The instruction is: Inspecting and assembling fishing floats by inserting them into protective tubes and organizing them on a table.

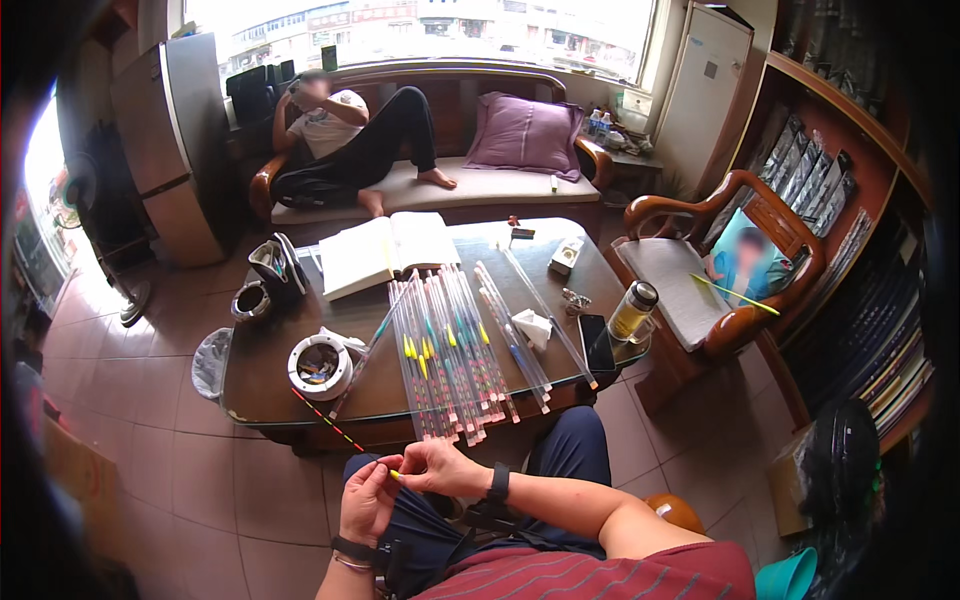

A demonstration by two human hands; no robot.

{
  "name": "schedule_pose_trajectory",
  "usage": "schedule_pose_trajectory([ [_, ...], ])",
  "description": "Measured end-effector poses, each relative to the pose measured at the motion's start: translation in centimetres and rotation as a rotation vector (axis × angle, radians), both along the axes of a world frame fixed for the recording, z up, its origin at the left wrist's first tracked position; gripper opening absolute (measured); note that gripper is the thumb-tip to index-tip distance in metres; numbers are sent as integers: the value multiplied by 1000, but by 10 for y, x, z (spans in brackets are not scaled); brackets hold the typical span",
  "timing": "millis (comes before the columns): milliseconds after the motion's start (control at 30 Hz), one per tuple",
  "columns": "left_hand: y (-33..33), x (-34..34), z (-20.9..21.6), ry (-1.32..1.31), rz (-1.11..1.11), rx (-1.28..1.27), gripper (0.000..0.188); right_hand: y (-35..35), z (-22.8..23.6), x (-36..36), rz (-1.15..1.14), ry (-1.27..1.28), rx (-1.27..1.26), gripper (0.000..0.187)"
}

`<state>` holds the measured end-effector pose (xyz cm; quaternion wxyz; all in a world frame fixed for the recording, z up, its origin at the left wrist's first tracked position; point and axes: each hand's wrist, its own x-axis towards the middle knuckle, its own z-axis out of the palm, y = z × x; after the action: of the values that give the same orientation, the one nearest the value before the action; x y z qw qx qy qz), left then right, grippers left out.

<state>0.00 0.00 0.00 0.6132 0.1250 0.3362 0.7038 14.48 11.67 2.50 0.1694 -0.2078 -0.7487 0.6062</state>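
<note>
Over my lap, my left hand [368,502] pinches a thin fishing float [345,433] whose long tip has red, yellow-green and dark bands. That tip slants up and left toward the table's front edge. My right hand [442,469] is closed at the float's yellow part, its thumb and forefinger touching there. Just beyond my hands lie several clear plastic tubes [455,360] with pink ends, side by side. Bright yellow and teal floats show inside many of them, and some tubes overhang the front edge. The float's lower end is hidden by my fingers.
On the glass-topped table [255,370] are a white round ashtray [320,366], an open book [360,255], a phone [597,343], a tea bottle [632,312] and crumpled tissue [532,328]. A person [345,140] reclines on the sofa. A wooden chair [680,290] stands at right.
</note>
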Motion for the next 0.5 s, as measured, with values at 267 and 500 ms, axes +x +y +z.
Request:
schedule_pose_trajectory([
  [267,-11,-5,-17,33,165,-131,11,-15,1,-9,-58,14,149,17],
  [500,14,-9,-39,77,297,-136,13,0,-2,-27,-13,58,640,15],
])
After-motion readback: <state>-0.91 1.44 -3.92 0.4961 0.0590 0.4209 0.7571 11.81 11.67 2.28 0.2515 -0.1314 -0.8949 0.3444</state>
